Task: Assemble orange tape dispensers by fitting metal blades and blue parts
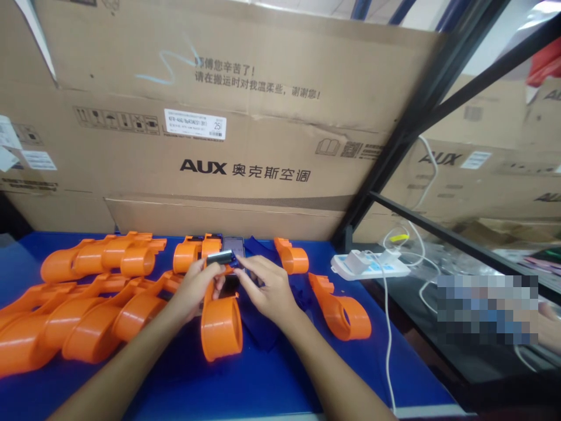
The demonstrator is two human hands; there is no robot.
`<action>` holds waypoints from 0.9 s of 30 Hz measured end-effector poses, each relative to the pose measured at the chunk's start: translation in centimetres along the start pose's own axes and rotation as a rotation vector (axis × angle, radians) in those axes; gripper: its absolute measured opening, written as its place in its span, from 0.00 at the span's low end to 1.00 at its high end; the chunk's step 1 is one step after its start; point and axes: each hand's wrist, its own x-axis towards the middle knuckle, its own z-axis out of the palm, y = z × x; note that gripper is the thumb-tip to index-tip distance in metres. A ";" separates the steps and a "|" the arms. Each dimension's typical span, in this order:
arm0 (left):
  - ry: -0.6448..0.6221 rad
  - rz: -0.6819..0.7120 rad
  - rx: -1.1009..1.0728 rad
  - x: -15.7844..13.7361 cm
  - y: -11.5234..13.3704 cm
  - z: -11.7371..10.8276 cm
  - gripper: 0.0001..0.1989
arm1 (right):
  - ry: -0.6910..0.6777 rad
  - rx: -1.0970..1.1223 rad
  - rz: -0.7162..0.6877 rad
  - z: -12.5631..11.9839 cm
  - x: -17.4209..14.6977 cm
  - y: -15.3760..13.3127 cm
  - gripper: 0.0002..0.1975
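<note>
My left hand (199,286) is closed around the upper part of an orange plastic tape dispenser (222,330), whose wide ring hangs below the fingers. A narrow silver and black bar (220,256) lies across its top, by my left thumb. My right hand (267,289) pinches at a small dark blue piece (235,263) at the bar's right end; the fingertips partly hide it. Just behind my hands are a phone (234,245) and two orange dispensers (186,257) with dark parts on top. Dark blue cloth (263,327) lies beneath my right hand.
Rows of orange dispensers (94,327) cover the left of the blue table (175,386); two others (346,318) lie at right. A white power strip (372,266) with cables stands near a black rack post (394,146). Large cartons (245,134) rise behind. Another person's hand (550,327) shows at far right.
</note>
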 end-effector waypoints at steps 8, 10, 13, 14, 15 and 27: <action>0.011 0.011 -0.021 -0.1 -0.3 0.2 0.10 | -0.095 -0.157 -0.092 0.0 -0.2 0.2 0.22; 0.008 0.014 -0.021 -0.1 -0.2 0.2 0.10 | -0.100 -0.142 -0.098 0.1 -0.2 0.2 0.22; -0.012 0.004 -0.024 -0.2 -0.1 0.1 0.11 | -0.080 -0.079 -0.080 0.1 -0.1 0.0 0.22; -0.015 0.003 -0.022 -0.2 0.0 0.1 0.11 | -0.070 -0.059 -0.070 0.0 -0.1 -0.1 0.21; -0.015 0.002 -0.018 -0.2 0.1 0.1 0.11 | -0.063 -0.043 -0.060 0.0 -0.1 -0.2 0.21; -0.321 -0.153 -0.267 -1.8 1.0 1.1 0.22 | -0.085 0.508 0.364 -0.9 1.0 -1.7 0.22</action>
